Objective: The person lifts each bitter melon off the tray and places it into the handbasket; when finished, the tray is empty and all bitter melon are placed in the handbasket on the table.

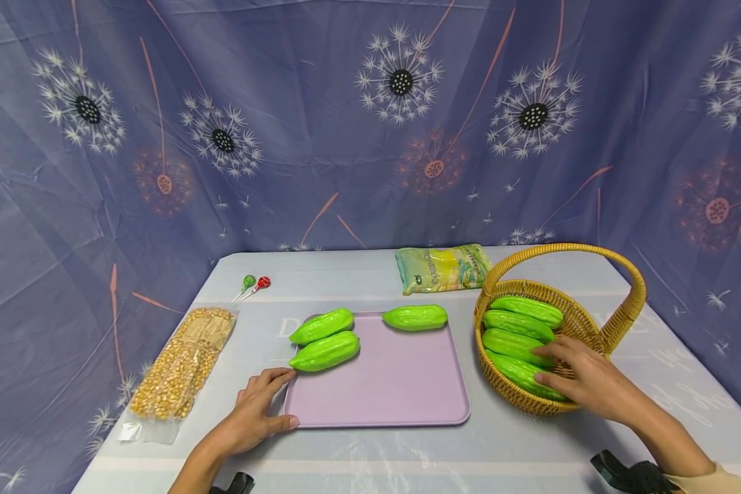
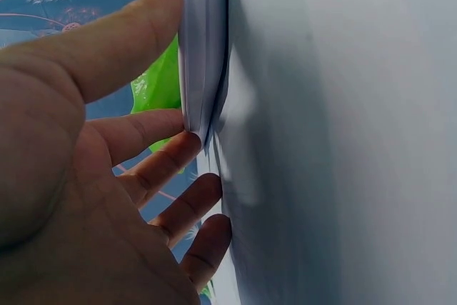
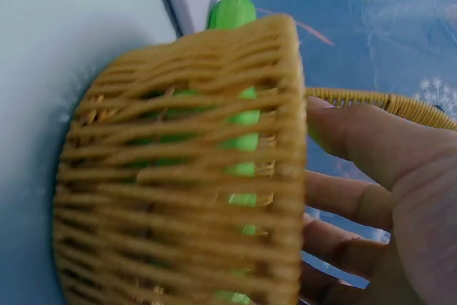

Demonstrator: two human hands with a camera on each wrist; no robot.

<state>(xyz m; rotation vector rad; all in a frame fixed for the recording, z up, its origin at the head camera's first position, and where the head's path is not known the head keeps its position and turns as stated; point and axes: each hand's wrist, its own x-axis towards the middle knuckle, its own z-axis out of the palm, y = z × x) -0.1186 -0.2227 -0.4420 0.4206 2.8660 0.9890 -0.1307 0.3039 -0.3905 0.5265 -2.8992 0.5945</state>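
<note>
In the head view, my left hand (image 1: 256,408) rests at the left edge of the lilac tray (image 1: 401,384); its thumb and fingertips touch the rim, and the fingers are spread. Two bright green bitter melons (image 1: 324,351) lie side by side on the tray's left part, and a third bitter melon (image 1: 415,318) lies at its far edge. My right hand (image 1: 593,377) reaches into the wicker basket (image 1: 512,405), thumb and fingers apart over the nearer of several bitter melons (image 1: 521,376). In the right wrist view, the basket wall hides the fingertips.
A clear bag of corn kernels (image 1: 182,363) lies at the left. Behind it are a green lollipop (image 1: 248,282) and a red lollipop (image 1: 263,283). A green and yellow packet (image 1: 442,268) lies at the back. The basket's tall handle (image 1: 568,248) arches above it.
</note>
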